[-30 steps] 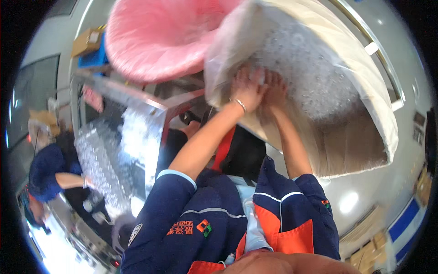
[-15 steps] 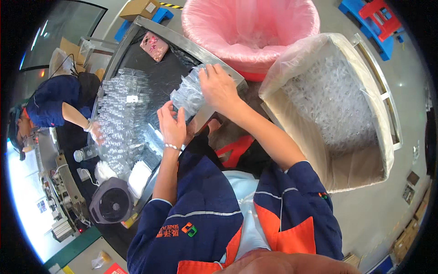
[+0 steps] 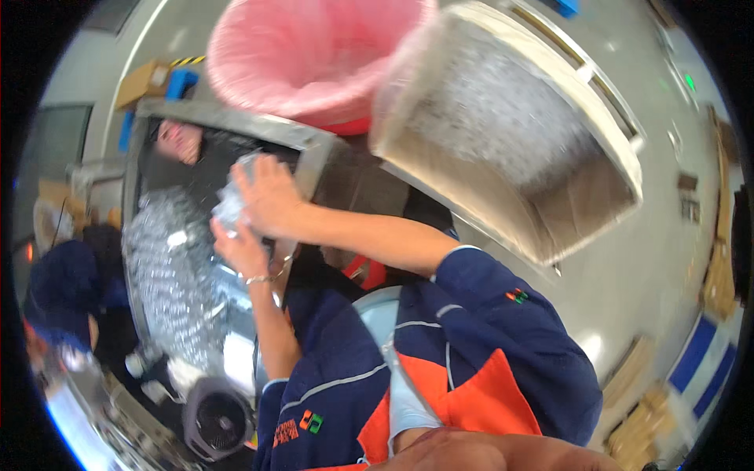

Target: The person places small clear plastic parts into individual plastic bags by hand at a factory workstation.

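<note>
A bunch of clear plastic pieces (image 3: 228, 206) is gathered between my two hands over the dark work table's near right corner. My right hand (image 3: 271, 196) lies over its upper right side, with the fingers curled down on it. At the lower end my left hand (image 3: 243, 251), a bracelet at its wrist, has its fingers and thumb closed against the bunch. Motion blur hides the pieces' exact shape. To the left spreads a large heap of clear plastic pieces (image 3: 169, 271), lying in overlapping rows on the table.
A pink-lined round bin (image 3: 267, 82) stands beyond the table. Right of it is a cream cloth-lined cart (image 3: 565, 228) with many clear scraps. A pink phone-like object (image 3: 180, 141) lies at the table's far end. A small fan (image 3: 217, 421) is near me; a co-worker (image 3: 67, 286) sits left.
My view has swung to the right, so the table and bins appear farther left. Both hands stay at the plastic bunch, now closer together around it.
</note>
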`<state>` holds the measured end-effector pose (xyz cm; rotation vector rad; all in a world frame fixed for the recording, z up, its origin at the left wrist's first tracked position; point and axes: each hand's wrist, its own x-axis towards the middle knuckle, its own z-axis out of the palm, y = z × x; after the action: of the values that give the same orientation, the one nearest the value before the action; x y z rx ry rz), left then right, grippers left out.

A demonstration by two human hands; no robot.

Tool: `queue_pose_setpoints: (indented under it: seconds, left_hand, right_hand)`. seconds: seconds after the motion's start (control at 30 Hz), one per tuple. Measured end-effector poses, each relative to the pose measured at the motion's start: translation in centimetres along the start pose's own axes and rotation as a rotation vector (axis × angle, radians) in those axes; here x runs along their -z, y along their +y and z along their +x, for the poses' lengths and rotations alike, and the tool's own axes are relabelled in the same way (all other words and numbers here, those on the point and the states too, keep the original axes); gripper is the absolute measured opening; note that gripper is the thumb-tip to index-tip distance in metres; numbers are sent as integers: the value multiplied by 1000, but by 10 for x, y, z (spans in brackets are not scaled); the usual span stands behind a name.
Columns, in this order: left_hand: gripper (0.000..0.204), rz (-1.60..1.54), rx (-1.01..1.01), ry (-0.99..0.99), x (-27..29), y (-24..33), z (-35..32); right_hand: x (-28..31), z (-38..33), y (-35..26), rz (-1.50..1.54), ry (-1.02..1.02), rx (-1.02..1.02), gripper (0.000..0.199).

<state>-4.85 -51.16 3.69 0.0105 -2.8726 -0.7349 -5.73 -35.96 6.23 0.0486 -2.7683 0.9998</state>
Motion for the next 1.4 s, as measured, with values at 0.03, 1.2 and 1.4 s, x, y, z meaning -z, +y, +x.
queue_pose_setpoints:
  seconds: [0.03,1.2,1.4]
  left_hand:
    - [59,-21,-38,77,1,-1,-2]
    - [60,421,-1357,-1107,-384,288,-117]
    - [64,428,-1159,-1208,-375,280,-105]
  right_hand:
    - [1,-4,-2,16,83,32,77]
    - [84,-278,394,-374,-13,-819,54]
    - [85,-237,384,-275,-35,-826,50]
